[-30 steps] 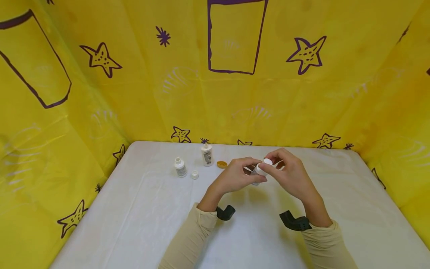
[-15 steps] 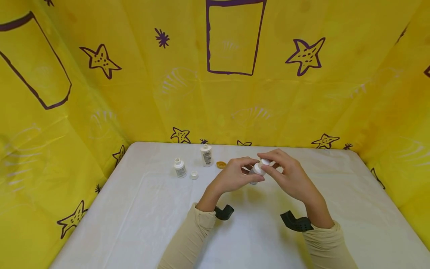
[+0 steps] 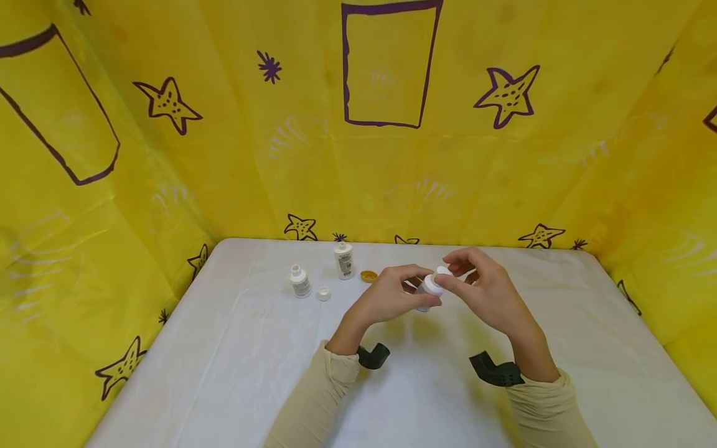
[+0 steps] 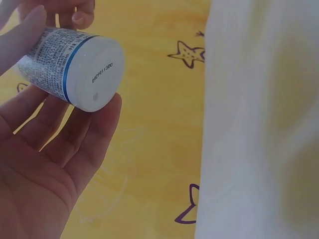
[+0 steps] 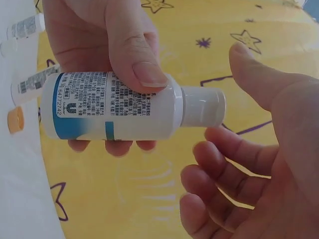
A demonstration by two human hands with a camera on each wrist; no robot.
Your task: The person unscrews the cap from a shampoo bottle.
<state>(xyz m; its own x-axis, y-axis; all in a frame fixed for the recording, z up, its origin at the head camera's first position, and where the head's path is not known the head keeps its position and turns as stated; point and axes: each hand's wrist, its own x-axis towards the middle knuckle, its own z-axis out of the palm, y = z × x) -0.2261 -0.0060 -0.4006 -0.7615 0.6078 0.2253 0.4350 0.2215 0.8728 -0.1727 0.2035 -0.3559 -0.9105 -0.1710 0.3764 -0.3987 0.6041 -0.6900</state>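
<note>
My left hand holds a small white bottle with a blue band and printed label, tilted above the table. Its thumb lies on one side and its fingers on the other; the bottle's base faces the left wrist camera. A white cap sits on the bottle's neck. Around that cap, my right hand has its thumb lifted away and its fingers loosely bent. The index fingertip is at the cap's lower edge; whether it touches I cannot tell.
On the white-covered table, an uncapped white bottle stands left of a taller labelled bottle. A small white cap and an orange cap lie near them. A yellow patterned curtain surrounds the table.
My right thumb and fingers, close together at the cap half a second ago, have spread apart. The left hand keeps its hold on the bottle nearly in place.
</note>
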